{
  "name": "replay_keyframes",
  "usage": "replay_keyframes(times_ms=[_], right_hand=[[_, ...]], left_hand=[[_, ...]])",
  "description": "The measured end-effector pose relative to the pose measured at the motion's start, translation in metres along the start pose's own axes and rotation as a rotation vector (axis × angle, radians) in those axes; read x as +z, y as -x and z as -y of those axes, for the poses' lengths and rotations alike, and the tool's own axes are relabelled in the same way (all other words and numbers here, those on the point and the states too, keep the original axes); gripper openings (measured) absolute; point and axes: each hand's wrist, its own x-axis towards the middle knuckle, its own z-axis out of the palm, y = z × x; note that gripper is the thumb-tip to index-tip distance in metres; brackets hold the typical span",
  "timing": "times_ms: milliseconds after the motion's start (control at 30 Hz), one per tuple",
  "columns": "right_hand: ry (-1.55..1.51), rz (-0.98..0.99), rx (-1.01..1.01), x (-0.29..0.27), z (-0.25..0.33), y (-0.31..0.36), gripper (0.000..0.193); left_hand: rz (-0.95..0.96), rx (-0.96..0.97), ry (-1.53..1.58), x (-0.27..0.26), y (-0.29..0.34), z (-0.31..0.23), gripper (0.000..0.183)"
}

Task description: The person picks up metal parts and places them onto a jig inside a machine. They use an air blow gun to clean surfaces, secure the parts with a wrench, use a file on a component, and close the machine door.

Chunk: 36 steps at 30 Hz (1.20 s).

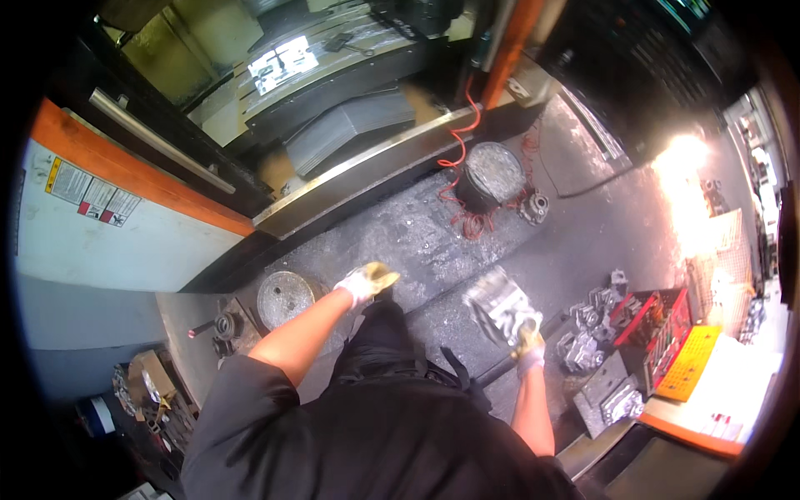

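Note:
A light yellow-and-white work glove covers my left hand [367, 283], which is held out over the floor with its fingers stretched out and nothing in them. My right hand [529, 345], in the same kind of glove, grips one end of a silvery metal casting [498, 305]. The casting is blocky, slightly blurred and held clear of my body on the right. Below and left of my left hand sits a round drum lid [284, 298] with metal chips on it.
Ahead is an open machine with a slotted table [337, 60] and a metal sill [367, 154]. A chip-covered bucket [493, 173] stands before it, near a coiled red hose [473, 223]. More castings [582, 350], a red crate [667, 329] and a yellow tray [688, 362] lie right.

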Motion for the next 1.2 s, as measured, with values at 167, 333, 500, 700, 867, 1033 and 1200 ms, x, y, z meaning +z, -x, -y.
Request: replay_keyframes(times_ms=[167, 333, 500, 700, 867, 1033, 1200], right_hand=[[0.113, 0.682, -0.4, 0.185, 0.181, 0.032, 0.048], [-0.031, 1.017, -0.236, 0.325, 0.288, 0.018, 0.061], [0.246, 0.706, -0.08, 0.37, 0.278, -0.117, 0.069], [0.268, 0.636, 0.046, 0.375, 0.311, -0.264, 0.04], [0.227, 0.348, -0.452, 0.458, 0.413, -0.372, 0.066], [0.124, 0.135, -0.156, 0.525, 0.48, -0.467, 0.081], [0.053, -0.011, -0.147, 0.557, 0.503, -0.481, 0.081]], left_hand=[[0.107, 0.236, 0.561, -0.14, -0.016, -0.061, 0.073], [0.528, 0.431, 1.269, -0.246, 0.002, -0.075, 0.058], [0.016, 0.215, 0.468, -0.274, -0.096, -0.097, 0.045], [-0.4, 0.025, -0.008, -0.307, -0.281, -0.054, 0.029], [-0.546, 0.126, -0.666, -0.325, -0.383, -0.062, 0.028], [-0.416, -0.003, -0.612, -0.331, -0.462, -0.099, 0.026], [-0.244, -0.013, -0.529, -0.334, -0.503, -0.098, 0.029]])
